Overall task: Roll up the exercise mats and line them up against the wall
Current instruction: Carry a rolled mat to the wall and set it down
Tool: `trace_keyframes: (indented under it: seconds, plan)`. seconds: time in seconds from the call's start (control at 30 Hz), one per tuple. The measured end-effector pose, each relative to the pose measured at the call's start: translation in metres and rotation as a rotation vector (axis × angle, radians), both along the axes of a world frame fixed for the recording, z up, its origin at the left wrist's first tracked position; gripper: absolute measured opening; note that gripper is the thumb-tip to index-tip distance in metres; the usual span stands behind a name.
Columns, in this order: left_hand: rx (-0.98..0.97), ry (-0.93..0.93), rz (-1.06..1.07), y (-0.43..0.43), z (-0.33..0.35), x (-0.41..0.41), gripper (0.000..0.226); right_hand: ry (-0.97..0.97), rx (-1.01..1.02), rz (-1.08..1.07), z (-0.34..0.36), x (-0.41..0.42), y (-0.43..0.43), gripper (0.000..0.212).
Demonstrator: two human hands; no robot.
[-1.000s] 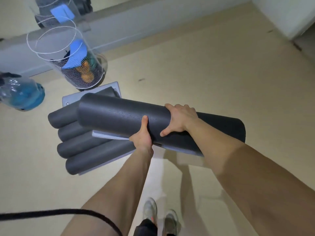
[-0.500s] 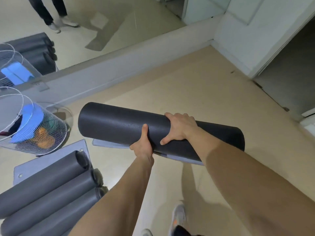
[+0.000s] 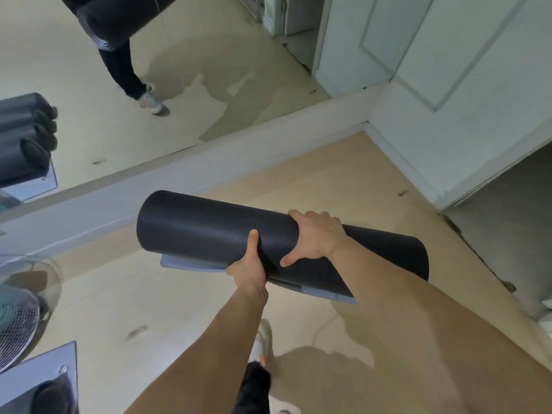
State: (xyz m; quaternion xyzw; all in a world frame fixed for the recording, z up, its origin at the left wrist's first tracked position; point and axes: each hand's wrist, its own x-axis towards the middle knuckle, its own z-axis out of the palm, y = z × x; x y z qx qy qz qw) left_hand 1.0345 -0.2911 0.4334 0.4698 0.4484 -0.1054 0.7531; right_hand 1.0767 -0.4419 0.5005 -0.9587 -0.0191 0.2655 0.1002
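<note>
Both of your hands grasp one rolled mat point(image 3: 209, 231), which you hold off the floor point(image 3: 149, 294) at about its middle. Your left hand point(image 3: 249, 270) cups it from below with the thumb up the near side. Your right hand point(image 3: 316, 237) wraps over the top just beside it, fingers curled round the far side.

The roll is dark charcoal, lies roughly level and dips a little toward your right. A loose outer flap with a paler grey underside hangs beneath it.

Beige floor stretches from the roll to the white ledge point(image 3: 149, 201) at the foot of the mirror point(image 3: 179, 85). That ledge meets a white wall corner on your right, with a doorway point(image 3: 507, 219) beyond. A wire fan point(image 3: 15, 324) sits at the left edge, and another rolled mat point(image 3: 50, 395) lies in the lower left corner.
</note>
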Motion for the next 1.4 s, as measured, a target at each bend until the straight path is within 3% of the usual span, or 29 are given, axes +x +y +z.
trace_keyframes:
  seconds: [0.2, 0.5, 0.77, 1.0, 1.23, 1.4]
  plan:
    - [-0.011, 0.037, 0.038, -0.116, -0.034, 0.162, 0.112, 0.034, -0.035, 0.015, -0.034, 0.167, -0.114, 0.116]
    - [0.061, 0.165, 0.165, -0.306, -0.126, 0.327, 0.108, 0.11, 0.005, 0.138, -0.143, 0.353, -0.298, 0.113]
    - [0.001, 0.233, 0.333, -0.455, -0.278, 0.442, 0.106, 0.146, -0.058, 0.311, -0.282, 0.497, -0.432, 0.122]
    - [0.067, 0.28, 0.331, -0.545, -0.427, 0.549, 0.115, 0.13, -0.092, 0.356, -0.428, 0.613, -0.516, 0.125]
    - [0.06, 0.154, 0.435, -0.616, -0.556, 0.663, 0.131, 0.068, -0.067, 0.412, -0.552, 0.725, -0.576, 0.123]
    - [0.043, 0.112, 0.473, -0.633, -0.606, 0.722, 0.136, 0.011, -0.048, 0.473, -0.594, 0.787, -0.59, 0.132]
